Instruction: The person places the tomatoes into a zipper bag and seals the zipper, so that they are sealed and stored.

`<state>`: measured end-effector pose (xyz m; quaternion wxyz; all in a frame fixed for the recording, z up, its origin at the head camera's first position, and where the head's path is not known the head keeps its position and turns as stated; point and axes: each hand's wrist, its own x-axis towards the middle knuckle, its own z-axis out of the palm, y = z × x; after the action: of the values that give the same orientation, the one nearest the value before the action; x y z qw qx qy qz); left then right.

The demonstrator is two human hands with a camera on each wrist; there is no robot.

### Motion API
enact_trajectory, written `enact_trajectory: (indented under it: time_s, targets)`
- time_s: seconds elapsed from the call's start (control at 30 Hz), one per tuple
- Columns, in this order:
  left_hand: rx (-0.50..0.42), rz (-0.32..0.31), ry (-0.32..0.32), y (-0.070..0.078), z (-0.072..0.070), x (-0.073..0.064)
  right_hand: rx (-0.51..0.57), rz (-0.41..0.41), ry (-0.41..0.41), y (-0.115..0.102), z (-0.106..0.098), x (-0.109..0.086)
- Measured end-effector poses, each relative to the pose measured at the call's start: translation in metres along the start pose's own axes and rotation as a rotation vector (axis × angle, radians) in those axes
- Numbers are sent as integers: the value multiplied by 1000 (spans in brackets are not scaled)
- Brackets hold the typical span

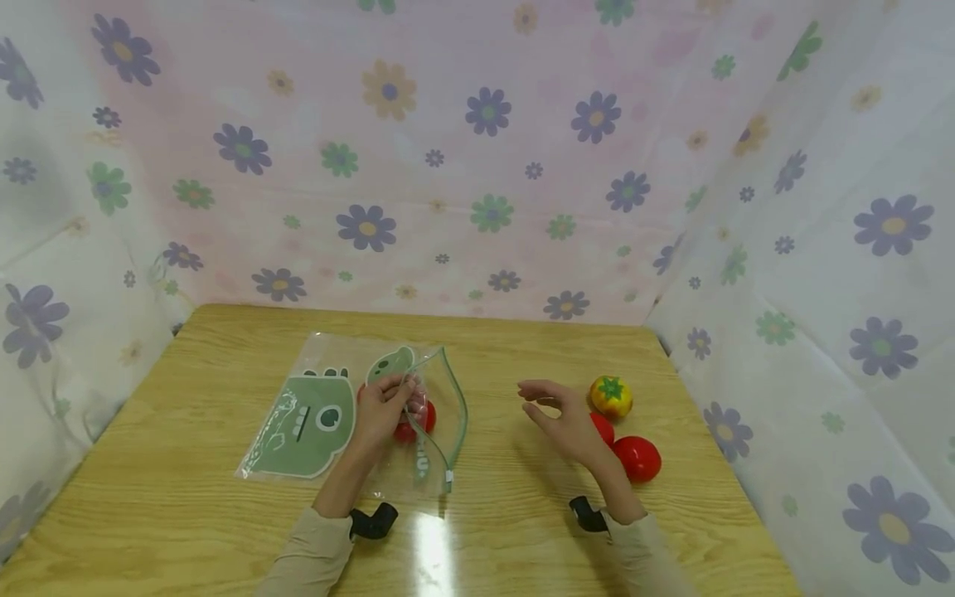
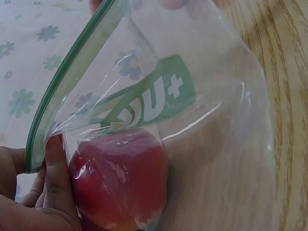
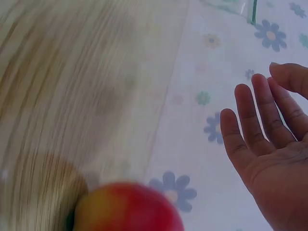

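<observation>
A clear zip bag (image 1: 373, 477) with a green cartoon print and green zip edge lies on the table, its mouth spread toward the right. My left hand (image 1: 382, 408) pinches the bag by its zip edge. Inside is a round red fruit (image 2: 120, 178), seen through the plastic; a second red patch shows beside the fingers. My right hand (image 1: 564, 419) is raised over the table with fingers extended and nothing in it. Close to it are a red-and-yellow fruit with a green top (image 1: 612, 397), a red fruit (image 1: 637, 459) and another red fruit (image 1: 602, 427) partly behind the hand.
The wooden table (image 1: 492, 539) is bounded at the back and sides by flower-printed sheets (image 1: 448, 166). A second green-printed clear bag (image 1: 306, 427) appears to lie at the left, overlapping the first. Black wrist mounts (image 1: 375, 521) sit on both wrists.
</observation>
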<state>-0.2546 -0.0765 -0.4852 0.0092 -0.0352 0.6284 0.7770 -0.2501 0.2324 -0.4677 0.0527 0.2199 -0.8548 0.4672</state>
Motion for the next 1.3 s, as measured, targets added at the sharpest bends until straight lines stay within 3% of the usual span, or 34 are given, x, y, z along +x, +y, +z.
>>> enact_trajectory:
  time_s: [0.23, 0.43, 0.63, 0.77, 0.97, 1.13, 1.3]
  targets:
    - [3, -6, 10, -2, -1, -1, -2, 32, 77, 11, -28, -20]
    - [-2, -6, 9, -4, -3, -3, 1, 82, 94, 24, -48, -40]
    - [-14, -10, 0, -6, -5, -4, -44, 74, 91, 36, -72, -56]
    - [-12, -20, -2, -4, -7, -5, -97, 130, 39, 40, -89, -66]
    - [-26, -20, -5, -2, -7, -5, -135, 229, -110, 46, -114, -80]
    - [-28, -9, -12, -1, -6, -3, -88, 261, -230, 53, -135, -91]
    - [-29, 3, -27, 1, -5, -1, -4, 300, -286, 64, -146, -99]
